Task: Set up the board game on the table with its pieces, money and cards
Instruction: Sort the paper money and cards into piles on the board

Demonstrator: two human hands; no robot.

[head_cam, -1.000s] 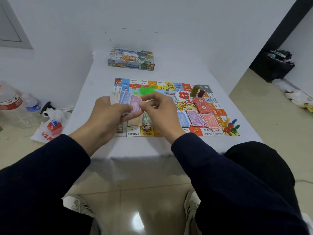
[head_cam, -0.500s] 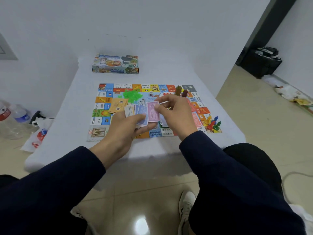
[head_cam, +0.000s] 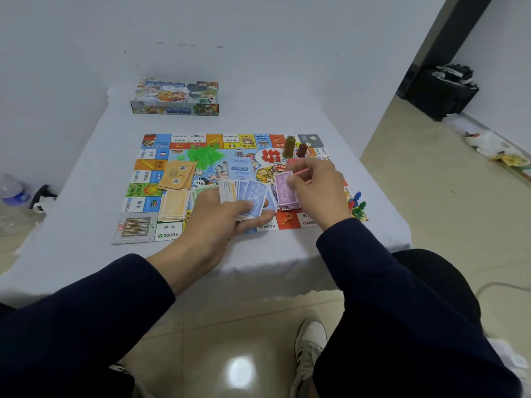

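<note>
Right hand (head_cam: 316, 191) hiding pink note (head_cam: 298, 172), pawns (head_cam: 357, 203)

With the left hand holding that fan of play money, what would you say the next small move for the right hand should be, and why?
Probably lower the purple note, pinched in the right hand, onto the purple pile just beneath it on the board. The left hand grips a fan of mostly blue notes, so sorting by colour seems under way.

Left hand (head_cam: 218, 216) curled in a grip; right hand (head_cam: 319, 191) pinching, both arms extended forward.
</note>
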